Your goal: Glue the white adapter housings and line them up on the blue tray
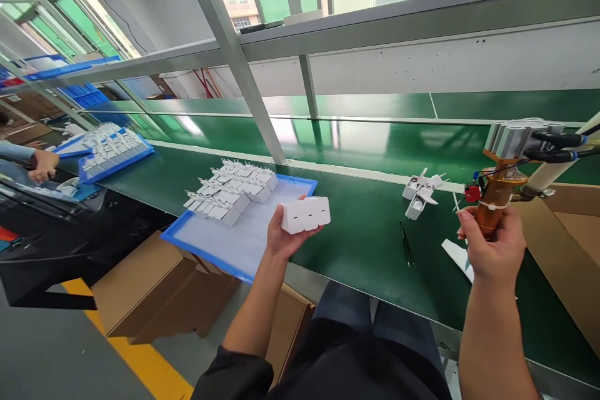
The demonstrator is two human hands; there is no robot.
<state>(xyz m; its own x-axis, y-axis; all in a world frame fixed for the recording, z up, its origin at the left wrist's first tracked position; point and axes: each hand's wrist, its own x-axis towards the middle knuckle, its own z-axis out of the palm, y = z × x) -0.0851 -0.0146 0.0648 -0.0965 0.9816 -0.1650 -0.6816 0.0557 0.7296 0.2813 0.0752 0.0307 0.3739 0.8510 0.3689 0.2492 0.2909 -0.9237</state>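
My left hand (285, 231) is closed on a white plastic housing (306, 215) with small slots in its face, held above the bench by the tray. On the right, my right hand (492, 244) wraps round the lower end of an orange metal cylindrical tool head (497, 197) topped by a silver finned block (509, 139). A thin white strip shows beside the right thumb; whether it is held is unclear. Between the hands lie a cluster of white plastic parts (420, 192) and dark tweezers (407, 244). A flat white piece (458, 257) lies under the right hand.
A blue-rimmed tray (300, 184) carries rows of white housings (229, 190) on the green bench (356, 219). Cardboard boxes stand at right (557, 256) and below (145, 281). Another person's hand (44, 164) is beside a second tray (117, 162). A metal post (234, 56) slants ahead.
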